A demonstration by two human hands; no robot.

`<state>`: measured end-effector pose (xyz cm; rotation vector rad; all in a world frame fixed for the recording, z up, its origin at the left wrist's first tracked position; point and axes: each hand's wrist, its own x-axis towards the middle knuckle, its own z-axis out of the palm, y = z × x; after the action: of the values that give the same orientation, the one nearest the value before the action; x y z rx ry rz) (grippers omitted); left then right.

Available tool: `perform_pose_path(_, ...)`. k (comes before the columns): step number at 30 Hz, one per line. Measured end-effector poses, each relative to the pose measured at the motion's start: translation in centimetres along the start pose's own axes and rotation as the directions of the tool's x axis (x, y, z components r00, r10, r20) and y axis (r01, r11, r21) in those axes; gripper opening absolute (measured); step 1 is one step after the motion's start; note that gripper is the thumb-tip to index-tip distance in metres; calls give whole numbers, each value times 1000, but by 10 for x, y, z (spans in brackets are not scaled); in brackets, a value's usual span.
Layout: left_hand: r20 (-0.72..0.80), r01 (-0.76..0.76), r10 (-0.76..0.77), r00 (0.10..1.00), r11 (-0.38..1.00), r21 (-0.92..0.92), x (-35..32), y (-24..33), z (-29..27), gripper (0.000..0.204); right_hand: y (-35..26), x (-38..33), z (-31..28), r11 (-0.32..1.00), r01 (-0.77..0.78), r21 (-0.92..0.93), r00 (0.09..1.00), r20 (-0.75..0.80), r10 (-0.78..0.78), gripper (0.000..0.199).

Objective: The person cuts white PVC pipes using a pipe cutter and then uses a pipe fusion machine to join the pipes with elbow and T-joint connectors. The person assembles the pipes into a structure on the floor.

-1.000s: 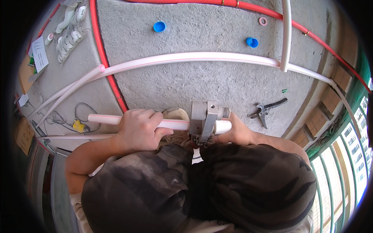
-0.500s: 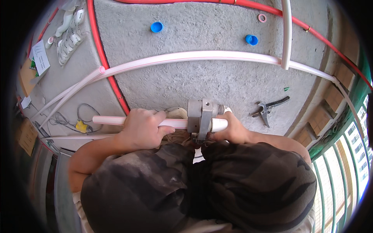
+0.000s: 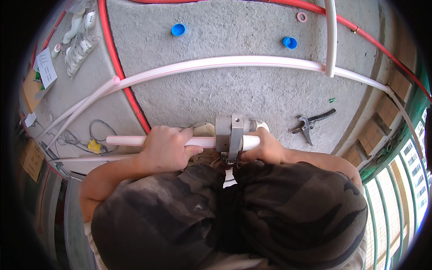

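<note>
Left hand: left hand [image 3: 164, 149] wrapped round the white pipe [image 3: 125, 141], thumb along its near side, pipe sticking out past the fist on the left
Right hand: right hand [image 3: 268, 147] closed on a short white fitting [image 3: 251, 142], at the right of the metal block [image 3: 225, 132]
Hands together?: no, apart, metal block between them
White pipe: lies sideways above the knees [image 3: 153, 207], right end at the block's left face; can't tell how far in, end hidden
Pipe risk: could seat crooked, my guess, if the two hands push off one line
Block risk: could twist or tip if one side gets pushed harder; its support under the knees is hard to make out
Finger risk: right fingertips sit just beside the metal; a slip would bring them onto it, a burn if it is hot
Count, in hand: one pipe, one fitting, one metal block between
Count, blue caps: two, left one [image 3: 178, 29] and right one [image 3: 290, 42], well apart on the concrete
Count, pink ring: one [image 3: 302, 17], near the right cap
Count, cutter: one hand cutter [image 3: 307, 124], right of the right hand
Count, yellow plug: one [image 3: 94, 146], by a looped cord
Count, green bits: near the cutter [image 3: 332, 100], too small to count
</note>
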<state>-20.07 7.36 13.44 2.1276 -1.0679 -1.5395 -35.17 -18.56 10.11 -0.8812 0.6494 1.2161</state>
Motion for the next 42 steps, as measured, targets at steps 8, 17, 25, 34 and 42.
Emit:
perform_pose_path(8,108,88,-80,991,993,-73,1,-3,0,47,6,7,3,988,68,-142,997,-17,-72,23)
perform_pose_path(17,-5,36,-36,999,999,-32,-1,-7,12,46,25,10,10,996,89,34,991,-101,-85,26)
perform_pose_path(25,-165,-95,106,980,993,77,0,-8,21,43,26,9,7,990,60,127,994,-94,-48,30)
perform_pose_path(34,-77,-40,45,996,997,67,4,-5,20,46,18,9,7,990,114,77,988,-117,-105,31)
perform_pose_path(42,-59,-22,29,998,993,118,5,1,19,48,19,11,-1,1000,12,7,995,-95,-11,31)
